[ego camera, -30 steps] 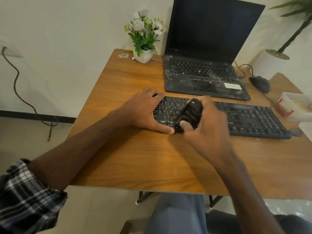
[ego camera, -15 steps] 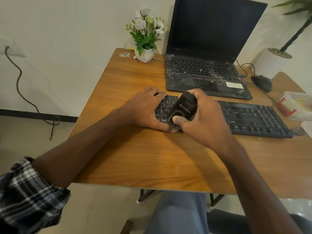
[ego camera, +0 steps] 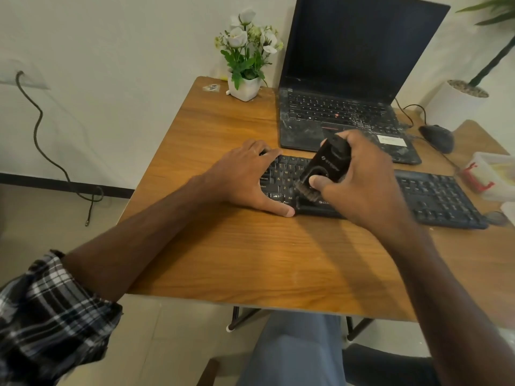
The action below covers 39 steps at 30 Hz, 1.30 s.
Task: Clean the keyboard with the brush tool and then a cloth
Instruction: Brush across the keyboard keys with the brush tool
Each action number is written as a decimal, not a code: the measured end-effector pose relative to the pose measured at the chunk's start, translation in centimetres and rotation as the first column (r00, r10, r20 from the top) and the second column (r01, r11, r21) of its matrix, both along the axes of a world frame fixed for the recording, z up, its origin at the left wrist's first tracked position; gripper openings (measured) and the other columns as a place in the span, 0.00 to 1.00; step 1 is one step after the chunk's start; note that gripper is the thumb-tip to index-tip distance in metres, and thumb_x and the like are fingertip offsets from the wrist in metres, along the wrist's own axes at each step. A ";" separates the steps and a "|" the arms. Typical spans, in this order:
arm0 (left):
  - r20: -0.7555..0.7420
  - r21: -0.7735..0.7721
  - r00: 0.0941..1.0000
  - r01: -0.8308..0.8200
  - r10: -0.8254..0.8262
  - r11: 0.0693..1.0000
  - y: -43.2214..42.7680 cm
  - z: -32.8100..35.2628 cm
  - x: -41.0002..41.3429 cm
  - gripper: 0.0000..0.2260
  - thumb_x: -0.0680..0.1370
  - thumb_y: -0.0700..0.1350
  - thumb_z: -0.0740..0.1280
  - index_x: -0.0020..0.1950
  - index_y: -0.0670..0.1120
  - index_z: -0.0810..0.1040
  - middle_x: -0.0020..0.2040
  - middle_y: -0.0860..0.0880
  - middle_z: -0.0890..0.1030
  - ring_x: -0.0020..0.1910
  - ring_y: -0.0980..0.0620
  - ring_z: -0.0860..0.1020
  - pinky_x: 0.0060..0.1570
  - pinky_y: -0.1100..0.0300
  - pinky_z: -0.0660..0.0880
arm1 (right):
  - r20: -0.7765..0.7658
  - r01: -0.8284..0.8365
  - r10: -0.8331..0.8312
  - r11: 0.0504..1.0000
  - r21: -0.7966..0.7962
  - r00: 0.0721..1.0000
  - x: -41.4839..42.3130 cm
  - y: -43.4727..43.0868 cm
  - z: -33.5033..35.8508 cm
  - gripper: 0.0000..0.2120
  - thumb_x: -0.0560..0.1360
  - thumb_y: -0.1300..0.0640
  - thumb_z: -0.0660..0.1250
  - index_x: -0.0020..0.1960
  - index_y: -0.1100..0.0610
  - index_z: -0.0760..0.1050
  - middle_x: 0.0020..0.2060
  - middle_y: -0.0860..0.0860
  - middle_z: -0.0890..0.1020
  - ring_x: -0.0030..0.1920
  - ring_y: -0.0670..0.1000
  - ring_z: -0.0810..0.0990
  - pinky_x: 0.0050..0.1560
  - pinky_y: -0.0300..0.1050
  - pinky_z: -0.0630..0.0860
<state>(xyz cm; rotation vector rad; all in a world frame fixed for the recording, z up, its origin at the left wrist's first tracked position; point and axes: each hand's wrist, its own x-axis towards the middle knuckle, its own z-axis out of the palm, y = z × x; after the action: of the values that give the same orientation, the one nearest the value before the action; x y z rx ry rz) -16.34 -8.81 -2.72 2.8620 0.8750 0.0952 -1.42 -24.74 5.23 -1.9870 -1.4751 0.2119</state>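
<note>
Wooden brown table (ego camera: 250, 260) bears a dusty open black laptop (ego camera: 348, 107); just in front, flat black plastic keyboard (ego camera: 434, 199). Left hand (ego camera: 245, 176) flat, pressing keyboard's left end. Right hand (ego camera: 359, 179) grips chunky black brush tool (ego camera: 326, 165), bristles on keys.

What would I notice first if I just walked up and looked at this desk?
Two hands in the middle: the right hand grips a black brush with its bristles on the keyboard, while the left hand rests flat on the keyboard's left end. Behind them stands an open laptop with a dark screen and dusty deck, and a pot of white flowers sits to its left near the wall.
</note>
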 end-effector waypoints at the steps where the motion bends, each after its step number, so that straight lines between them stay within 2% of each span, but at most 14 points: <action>1: 0.000 0.002 1.000 -0.001 0.001 1.000 0.0 -0.1 0.0 0.63 0.60 0.86 0.62 0.84 0.48 0.54 0.79 0.47 0.63 0.75 0.47 0.62 0.72 0.49 0.65 | -0.007 -0.010 0.010 1.000 0.015 1.000 -0.4 0.0 -0.7 0.25 0.70 0.59 0.78 0.62 0.53 0.70 0.45 0.40 0.77 0.45 0.41 0.78 0.44 0.33 0.79; 3: 0.004 0.007 1.000 0.001 -0.001 1.000 0.1 -0.2 0.1 0.64 0.59 0.87 0.59 0.84 0.48 0.55 0.78 0.47 0.64 0.75 0.47 0.63 0.72 0.48 0.66 | 0.007 -0.037 0.037 0.999 -0.005 0.999 -1.0 -0.5 -1.9 0.24 0.70 0.59 0.77 0.61 0.53 0.70 0.45 0.44 0.79 0.46 0.44 0.79 0.47 0.46 0.81; 4: 0.006 0.008 1.000 0.001 -0.001 1.000 0.2 -0.2 0.1 0.64 0.58 0.87 0.58 0.84 0.48 0.55 0.78 0.47 0.64 0.74 0.47 0.63 0.72 0.48 0.66 | 0.030 -0.052 0.053 0.998 -0.043 0.998 -1.1 -0.9 -2.0 0.24 0.70 0.58 0.77 0.61 0.53 0.70 0.45 0.44 0.79 0.45 0.44 0.79 0.46 0.47 0.81; 7: 0.001 0.004 1.000 0.004 -0.004 1.000 0.3 -0.2 0.0 0.64 0.59 0.86 0.60 0.84 0.48 0.55 0.79 0.46 0.63 0.75 0.47 0.62 0.73 0.48 0.65 | 0.054 -0.085 0.096 0.980 -0.179 0.994 -0.2 -1.4 -0.8 0.24 0.69 0.58 0.79 0.59 0.53 0.71 0.44 0.44 0.78 0.43 0.42 0.78 0.39 0.39 0.79; 10: -0.011 -0.017 1.000 0.007 -0.007 1.000 0.2 0.0 0.0 0.63 0.60 0.85 0.62 0.85 0.48 0.52 0.80 0.46 0.61 0.77 0.47 0.61 0.74 0.47 0.64 | 0.042 -0.044 0.049 0.993 -0.109 0.998 0.9 -0.9 0.0 0.25 0.69 0.57 0.79 0.61 0.52 0.71 0.45 0.40 0.77 0.44 0.37 0.76 0.34 0.28 0.71; 13: -0.046 -0.095 0.998 0.030 -0.035 0.995 0.9 0.1 -0.5 0.65 0.60 0.85 0.64 0.85 0.49 0.47 0.81 0.49 0.57 0.78 0.48 0.57 0.76 0.45 0.63 | -0.001 -0.012 0.012 1.000 -0.027 1.000 0.5 -0.3 -0.8 0.26 0.70 0.58 0.78 0.63 0.51 0.70 0.45 0.39 0.76 0.45 0.37 0.75 0.36 0.28 0.70; 16: -0.091 -0.239 0.994 0.035 -0.059 0.970 2.0 0.6 -1.5 0.66 0.61 0.79 0.73 0.86 0.52 0.42 0.83 0.54 0.50 0.80 0.50 0.51 0.78 0.47 0.57 | 0.000 -0.013 0.013 0.999 -0.033 1.000 0.6 -0.4 -1.7 0.26 0.71 0.59 0.78 0.64 0.53 0.70 0.45 0.40 0.76 0.45 0.38 0.76 0.38 0.30 0.70; 20: -0.084 -0.343 0.994 0.035 -0.068 0.939 3.1 1.0 -2.2 0.65 0.60 0.72 0.78 0.86 0.55 0.43 0.84 0.55 0.46 0.82 0.51 0.47 0.79 0.47 0.52 | -0.018 -0.005 0.005 1.000 -0.012 1.000 1.0 -0.3 -1.8 0.26 0.70 0.58 0.79 0.64 0.53 0.70 0.45 0.39 0.76 0.45 0.41 0.77 0.40 0.30 0.70; 24: -0.040 -0.329 0.997 0.042 -0.058 0.944 3.1 0.9 -2.2 0.65 0.58 0.73 0.79 0.85 0.56 0.47 0.83 0.54 0.51 0.81 0.51 0.50 0.79 0.45 0.55 | -0.060 -0.015 0.020 0.998 0.068 0.998 -0.9 0.3 -2.7 0.25 0.70 0.57 0.79 0.62 0.53 0.71 0.44 0.40 0.78 0.46 0.40 0.79 0.41 0.28 0.74; 27: -0.031 -0.313 0.998 0.044 -0.056 0.949 3.0 0.9 -2.0 0.65 0.57 0.74 0.78 0.85 0.54 0.49 0.82 0.53 0.54 0.80 0.50 0.51 0.79 0.47 0.56 | -0.042 -0.007 0.012 0.994 0.106 0.999 -1.8 1.0 -3.1 0.26 0.70 0.57 0.78 0.63 0.53 0.70 0.44 0.41 0.78 0.46 0.45 0.80 0.47 0.42 0.79; 29: -0.015 -0.295 0.998 0.053 -0.060 0.954 3.0 0.9 -2.0 0.65 0.56 0.75 0.76 0.85 0.54 0.51 0.81 0.52 0.56 0.79 0.50 0.54 0.78 0.49 0.58 | -0.020 -0.015 0.017 0.995 0.100 1.000 -1.8 1.1 -3.0 0.26 0.70 0.57 0.78 0.63 0.53 0.70 0.44 0.41 0.78 0.46 0.45 0.80 0.48 0.44 0.79; 33: -0.001 -0.288 0.998 0.065 -0.068 0.956 3.1 0.9 -2.1 0.62 0.60 0.72 0.79 0.85 0.52 0.52 0.79 0.52 0.59 0.76 0.51 0.57 0.71 0.57 0.58 | 0.064 -0.113 0.115 0.993 -0.033 0.991 -1.9 0.2 -2.6 0.26 0.70 0.57 0.78 0.64 0.53 0.69 0.45 0.43 0.77 0.46 0.45 0.78 0.44 0.42 0.76; 37: 0.007 -0.280 0.997 0.075 -0.076 0.957 3.2 0.8 -2.2 0.62 0.58 0.74 0.75 0.85 0.52 0.53 0.77 0.52 0.61 0.74 0.53 0.58 0.71 0.56 0.60 | 0.083 -0.174 0.193 0.965 -0.194 0.978 -1.2 -0.4 -0.7 0.25 0.69 0.58 0.79 0.62 0.53 0.71 0.45 0.43 0.78 0.45 0.42 0.78 0.36 0.32 0.73; 39: 0.006 -0.284 0.997 0.078 -0.080 0.956 3.2 0.8 -2.3 0.63 0.58 0.75 0.75 0.85 0.52 0.53 0.76 0.52 0.61 0.73 0.53 0.58 0.71 0.55 0.60 | 0.056 -0.168 0.180 0.970 -0.174 0.982 -0.6 -0.3 0.2 0.25 0.69 0.59 0.79 0.61 0.53 0.73 0.44 0.41 0.77 0.43 0.39 0.77 0.34 0.30 0.73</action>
<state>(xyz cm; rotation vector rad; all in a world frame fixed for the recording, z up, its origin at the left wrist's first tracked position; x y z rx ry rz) -18.59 -5.56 -1.96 2.6246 0.7087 -0.0448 -1.98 -25.07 5.42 -2.0142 -1.7306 0.3547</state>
